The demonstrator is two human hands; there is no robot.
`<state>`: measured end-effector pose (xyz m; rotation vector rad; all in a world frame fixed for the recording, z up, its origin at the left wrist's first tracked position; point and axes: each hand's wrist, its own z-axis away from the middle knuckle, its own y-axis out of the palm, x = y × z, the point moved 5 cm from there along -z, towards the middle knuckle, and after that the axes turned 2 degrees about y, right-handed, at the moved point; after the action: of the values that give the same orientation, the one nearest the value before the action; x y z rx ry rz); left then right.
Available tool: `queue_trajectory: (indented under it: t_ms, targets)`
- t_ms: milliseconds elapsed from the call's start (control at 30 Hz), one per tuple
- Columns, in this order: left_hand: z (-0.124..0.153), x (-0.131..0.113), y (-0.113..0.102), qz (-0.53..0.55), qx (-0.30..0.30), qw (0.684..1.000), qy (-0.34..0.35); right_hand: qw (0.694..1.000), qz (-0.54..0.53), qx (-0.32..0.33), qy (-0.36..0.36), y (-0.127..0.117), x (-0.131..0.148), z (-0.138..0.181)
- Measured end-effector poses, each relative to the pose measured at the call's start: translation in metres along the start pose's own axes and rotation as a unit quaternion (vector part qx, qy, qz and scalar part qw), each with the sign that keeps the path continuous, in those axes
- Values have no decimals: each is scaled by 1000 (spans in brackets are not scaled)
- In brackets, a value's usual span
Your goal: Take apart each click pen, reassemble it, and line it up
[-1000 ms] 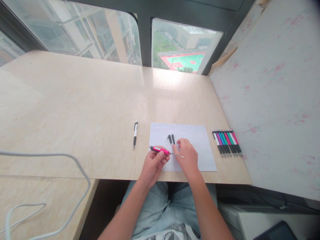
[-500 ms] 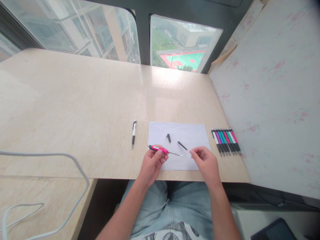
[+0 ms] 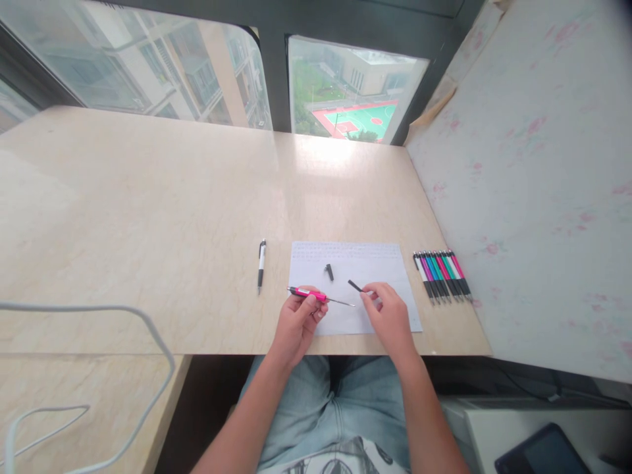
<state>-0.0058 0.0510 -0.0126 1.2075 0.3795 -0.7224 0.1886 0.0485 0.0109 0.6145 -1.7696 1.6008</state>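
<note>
My left hand (image 3: pixel 299 322) is closed around a pink pen barrel (image 3: pixel 315 296) with a black clip end. From its right end a thin refill (image 3: pixel 342 303) sticks out bare above the paper. The thumb and fingers of my right hand (image 3: pixel 390 316) pinch the near end of a slim black pen grip (image 3: pixel 354 286), which lies low over the paper or on it. A short black pen piece (image 3: pixel 329 272) rests on the white sheet (image 3: pixel 365 260), beyond both hands. Lines of faint writing run along the sheet's far edge.
Left of the paper lies a white-and-black pen (image 3: pixel 261 266). A row of several coloured pens (image 3: pixel 442 276) sits at the right, by the patterned wall (image 3: pixel 533 197). A grey cable (image 3: pixel 148 316) loops at the left, and a dark tablet-like device (image 3: pixel 546 451) is low at the right.
My right hand has moved left and closed on the end of the black pen grip. My left hand keeps hold of the pink pen barrel. The view has shifted slightly.
</note>
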Motion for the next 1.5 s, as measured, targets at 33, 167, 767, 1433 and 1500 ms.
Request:
queue_trajectory:
  t_ms: [33, 167, 767, 1433, 1500]
  targets:
    - [0, 0, -1, 0, -1, 1000, -1, 999, -44, 9, 23, -5, -3, 4]
    - [0, 1, -2, -4, 1, 1000, -3, 987, -149, 33, 59, -33, -6, 23]
    - [3, 1, 4, -61, 53, 997, 12, 985, -153, 55, -58, -15, 56, 22]
    - [3, 1, 2, -36, 55, 998, 12, 990, -59, 24, -128, -14, 70, 19]
    - [4, 0, 3, -46, 55, 997, 14, 988, -53, 19, -145, -16, 70, 20]
